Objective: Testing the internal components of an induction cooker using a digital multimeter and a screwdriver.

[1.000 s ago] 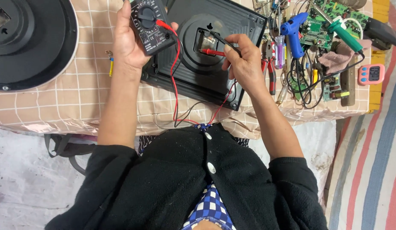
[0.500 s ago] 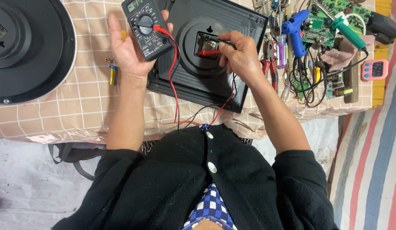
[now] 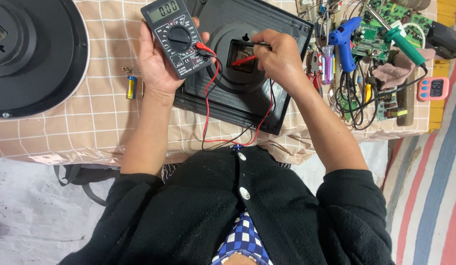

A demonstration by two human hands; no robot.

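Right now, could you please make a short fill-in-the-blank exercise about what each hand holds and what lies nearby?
1. The left hand holds a black ____ with a dial.
2. The right hand holds two probes, one black and one ____.
3. The glue gun at the right is ____.
4. The small battery lies on the ____ cloth.

Missing words: multimeter; red; blue; checked

Multimeter (image 3: 178,38): matt black plastic case, grey glossy display.
Appliance base (image 3: 245,73): black plastic, smooth, faint sheen.
Tablecloth (image 3: 90,127): glossy checked plastic sheet.
Test leads (image 3: 210,98): smooth red and black insulation.
Cardigan (image 3: 237,216): black knitted cloth, fuzzy.
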